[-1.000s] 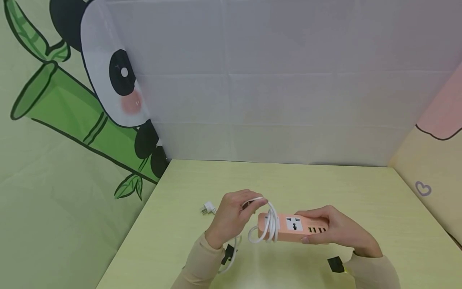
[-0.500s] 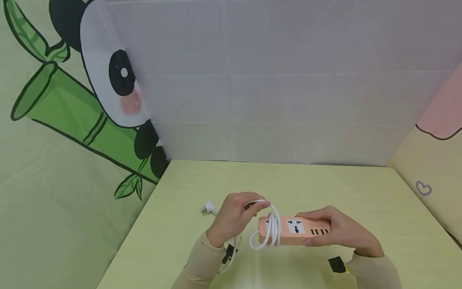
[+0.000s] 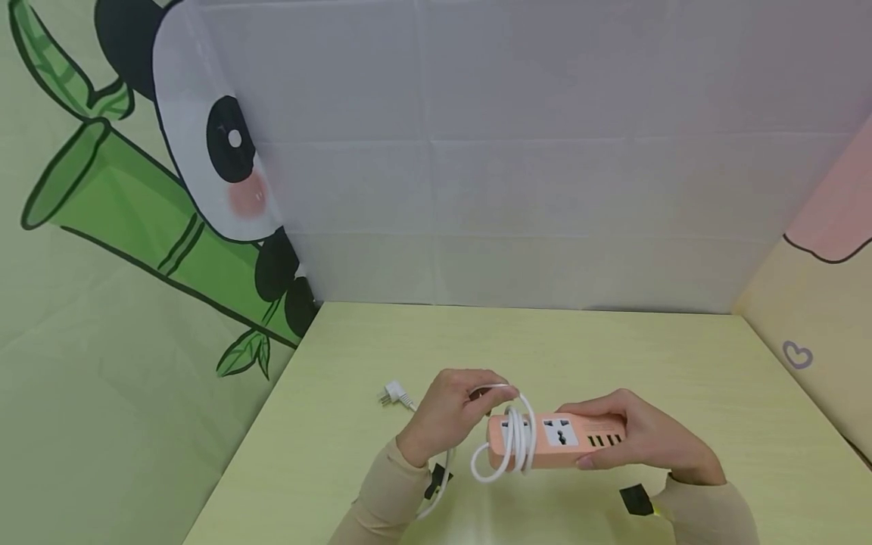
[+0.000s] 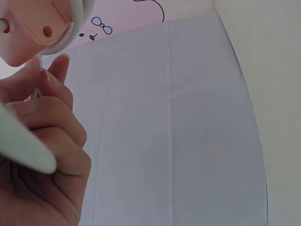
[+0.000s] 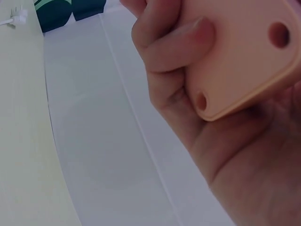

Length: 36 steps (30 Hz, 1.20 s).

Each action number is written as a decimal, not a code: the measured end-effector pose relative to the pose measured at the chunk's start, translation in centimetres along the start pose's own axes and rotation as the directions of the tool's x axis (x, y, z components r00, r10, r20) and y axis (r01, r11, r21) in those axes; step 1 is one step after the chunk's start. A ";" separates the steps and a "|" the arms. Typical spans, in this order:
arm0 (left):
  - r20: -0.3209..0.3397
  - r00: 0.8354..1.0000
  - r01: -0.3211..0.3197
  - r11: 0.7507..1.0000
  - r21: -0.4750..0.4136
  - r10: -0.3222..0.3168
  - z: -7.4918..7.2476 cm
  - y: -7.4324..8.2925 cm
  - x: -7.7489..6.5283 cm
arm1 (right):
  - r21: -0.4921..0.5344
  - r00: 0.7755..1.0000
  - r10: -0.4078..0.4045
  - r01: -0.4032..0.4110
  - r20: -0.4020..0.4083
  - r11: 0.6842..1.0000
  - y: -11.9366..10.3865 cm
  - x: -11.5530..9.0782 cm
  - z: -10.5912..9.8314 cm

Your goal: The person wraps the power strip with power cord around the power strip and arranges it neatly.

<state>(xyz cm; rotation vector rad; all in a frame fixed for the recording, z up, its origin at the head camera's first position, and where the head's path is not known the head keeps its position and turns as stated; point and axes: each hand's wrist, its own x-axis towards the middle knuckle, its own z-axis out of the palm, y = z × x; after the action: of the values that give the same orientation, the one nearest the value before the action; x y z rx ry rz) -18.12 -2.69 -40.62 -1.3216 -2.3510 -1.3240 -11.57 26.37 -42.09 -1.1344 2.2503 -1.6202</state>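
Observation:
A pink power strip (image 3: 555,456) with white sockets and several USB slots is held above the table. My right hand (image 3: 643,431) grips its right end, fingers behind and thumb along the front edge; the right wrist view shows the strip's underside (image 5: 240,52) against the fingers. White cable (image 3: 521,439) is wound in several loops round the strip's left end. My left hand (image 3: 453,412) pinches the cable between thumb and fingers, up and left of the loops. From there the loose cable runs down past the left wrist, and its white plug (image 3: 393,393) lies on the table.
The pale yellow table (image 3: 545,348) meets a grey-white back wall (image 3: 531,189). A printed panda and bamboo cover the left wall (image 3: 123,363). Pieces of black tape (image 3: 636,499) show by both sleeves.
My left hand has moved slightly down and to the right, drawing the cable over the strip's top. The strip has sunk a little in my right hand.

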 end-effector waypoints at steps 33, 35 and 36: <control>0.215 0.977 0.037 0.994 -0.107 -0.013 0.3 0.1 0.3 | 0.118 0.987 -0.119 0.131 -0.106 0.984 0.3 -0.4 -0.2; 0.223 0.975 0.041 0.992 -0.116 -0.015 0.3 0.1 0.3 | 0.119 0.987 -0.120 0.132 -0.106 0.984 0.3 -0.5 -0.2; 0.228 0.973 0.045 0.991 -0.124 -0.015 0.3 0.1 0.3 | 0.115 0.987 -0.122 0.134 -0.106 0.984 0.3 -0.5 -0.2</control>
<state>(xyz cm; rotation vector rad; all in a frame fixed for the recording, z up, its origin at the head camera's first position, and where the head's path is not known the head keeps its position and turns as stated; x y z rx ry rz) -18.08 -2.24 -40.63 -1.5572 -2.4769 -1.4237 -11.49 26.90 -42.41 -1.2156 2.1404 -1.8740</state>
